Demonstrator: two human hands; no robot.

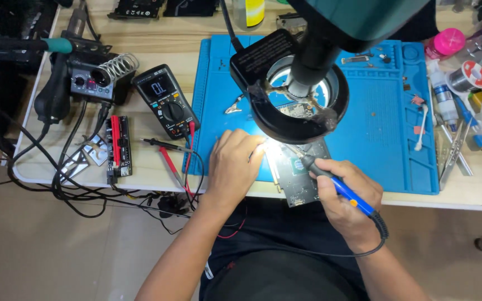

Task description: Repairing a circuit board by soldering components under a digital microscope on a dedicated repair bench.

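Our two bare forearms rise from the bottom of the frame and converge toward its centre. Our left hand (pixel 234 164) lies knuckles up just left of centre, its fingers (pixel 252 146) curled and pointing right. Our right hand (pixel 346 203), lower and right of centre, is closed in a pen-like grip, thumb and forefinger pinched at its upper-left end, wrist bent slightly inward.

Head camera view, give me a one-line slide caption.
Right hand holds a blue soldering iron over a circuit board under a microscope ring light; left hand steadies it.
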